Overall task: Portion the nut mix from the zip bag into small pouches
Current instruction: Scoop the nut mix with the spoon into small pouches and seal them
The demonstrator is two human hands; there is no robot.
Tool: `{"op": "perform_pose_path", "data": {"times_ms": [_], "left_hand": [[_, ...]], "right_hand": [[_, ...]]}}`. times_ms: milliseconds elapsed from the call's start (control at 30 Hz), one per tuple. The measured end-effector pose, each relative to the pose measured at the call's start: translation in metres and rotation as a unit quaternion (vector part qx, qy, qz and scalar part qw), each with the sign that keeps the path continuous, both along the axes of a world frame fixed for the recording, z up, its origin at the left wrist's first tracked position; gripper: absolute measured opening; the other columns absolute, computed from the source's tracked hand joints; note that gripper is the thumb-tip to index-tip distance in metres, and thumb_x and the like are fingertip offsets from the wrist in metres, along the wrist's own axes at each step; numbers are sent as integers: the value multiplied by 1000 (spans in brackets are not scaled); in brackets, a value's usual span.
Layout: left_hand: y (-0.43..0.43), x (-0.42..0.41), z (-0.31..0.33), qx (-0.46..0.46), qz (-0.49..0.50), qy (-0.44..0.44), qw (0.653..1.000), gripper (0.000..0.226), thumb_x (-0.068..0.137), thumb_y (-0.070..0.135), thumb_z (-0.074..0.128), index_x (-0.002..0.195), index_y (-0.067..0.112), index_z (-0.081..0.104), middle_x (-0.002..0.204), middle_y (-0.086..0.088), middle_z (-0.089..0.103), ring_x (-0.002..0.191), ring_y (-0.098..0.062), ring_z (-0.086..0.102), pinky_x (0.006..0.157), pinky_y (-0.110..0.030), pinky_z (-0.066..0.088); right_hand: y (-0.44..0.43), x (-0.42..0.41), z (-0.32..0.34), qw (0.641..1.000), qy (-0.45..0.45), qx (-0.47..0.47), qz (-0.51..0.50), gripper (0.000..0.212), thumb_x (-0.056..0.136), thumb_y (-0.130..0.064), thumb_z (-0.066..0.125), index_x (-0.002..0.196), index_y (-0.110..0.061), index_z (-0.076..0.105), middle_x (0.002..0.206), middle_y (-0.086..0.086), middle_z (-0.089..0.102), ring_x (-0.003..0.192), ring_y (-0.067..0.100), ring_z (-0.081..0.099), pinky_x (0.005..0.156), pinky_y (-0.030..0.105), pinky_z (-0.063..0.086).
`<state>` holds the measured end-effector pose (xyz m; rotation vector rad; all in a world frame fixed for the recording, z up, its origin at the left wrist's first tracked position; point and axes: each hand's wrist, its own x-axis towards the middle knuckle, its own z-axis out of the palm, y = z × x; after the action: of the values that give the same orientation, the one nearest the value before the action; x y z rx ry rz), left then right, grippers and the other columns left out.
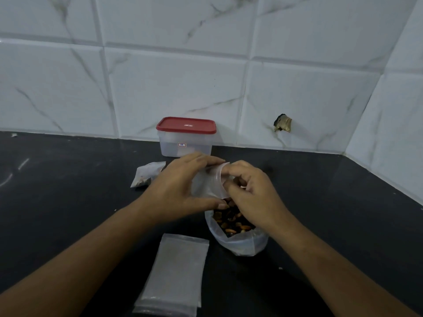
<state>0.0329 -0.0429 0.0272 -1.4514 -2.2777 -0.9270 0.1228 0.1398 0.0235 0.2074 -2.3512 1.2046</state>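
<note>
While the small pouch point(206, 181) is held in the air, the left hand point(180, 186) grips it from the side, with fingers across the top and thumb underneath. The right hand point(249, 191) has its fingers curled at the pouch mouth and pinches the rim. Whether those fingers also hold nuts cannot be determined.

The zip bag point(238, 241) stands open on the counter point(68, 202) at 6 o'clock from the hands, directly below the right hand. The nut mix point(231, 221) is visible inside it.

Step in hand, as judged: opening the pouch for filling.
- Spread the mouth fully before loading it; thin film tends to cling shut.
- Keep the pouch above the open bag so that dropped pieces fall back into the mix.
- Leave the seal strip free of crumbs so it can close.

A stack of empty pouches point(178, 271) lies flat at 7 o'clock, just beside the bag. A filled pouch point(146, 176) lies at 9 o'clock, partly behind the left hand. A clear box with a red lid point(186, 138) stands at 12 o'clock against the tiled wall point(297, 88).
</note>
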Motion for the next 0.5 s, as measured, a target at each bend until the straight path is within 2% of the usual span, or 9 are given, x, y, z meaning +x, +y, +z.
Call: {"op": "perform_pose_path", "data": {"times_ms": [100,233,333,400,500], "left_hand": [[1,1,-1,1,-3,-1,1000,78,75,62,79,143,33,52,133,21,58,124,0,53,103,-36,50],[2,0,-2,12,-5,-29,1000,67,75,58,79,134,32,58,126,20,61,118,-1,57,98,-36,54],[1,-2,-4,31,5,-45,998,61,75,56,78,128,33,59,120,21,62,114,2,58,95,-35,56],[2,-1,-5,36,0,-54,998,65,75,59,79,130,33,58,122,21,62,115,1,58,96,-36,56],[4,5,-5,22,-25,-56,998,79,73,60,81,141,32,54,131,21,59,123,-2,56,102,-36,53]], "right_hand": [[-2,3,3,1000,0,8,-7,21,97,-10,65,97,-29,74,94,-13,62,86,6,62,75,13,47],[-4,3,3,1000,6,5,-3,31,95,-8,67,92,-38,71,101,-15,65,95,2,64,80,13,49],[-5,6,5,998,18,-52,8,27,94,-8,70,93,-33,77,105,-12,70,93,2,66,74,17,54],[-5,8,6,998,18,-62,7,23,94,-7,71,95,-30,78,105,-11,70,88,1,65,71,15,54],[-3,5,4,1000,9,-20,-14,26,91,-12,73,96,-37,76,103,-10,68,84,10,65,76,20,54]]}}
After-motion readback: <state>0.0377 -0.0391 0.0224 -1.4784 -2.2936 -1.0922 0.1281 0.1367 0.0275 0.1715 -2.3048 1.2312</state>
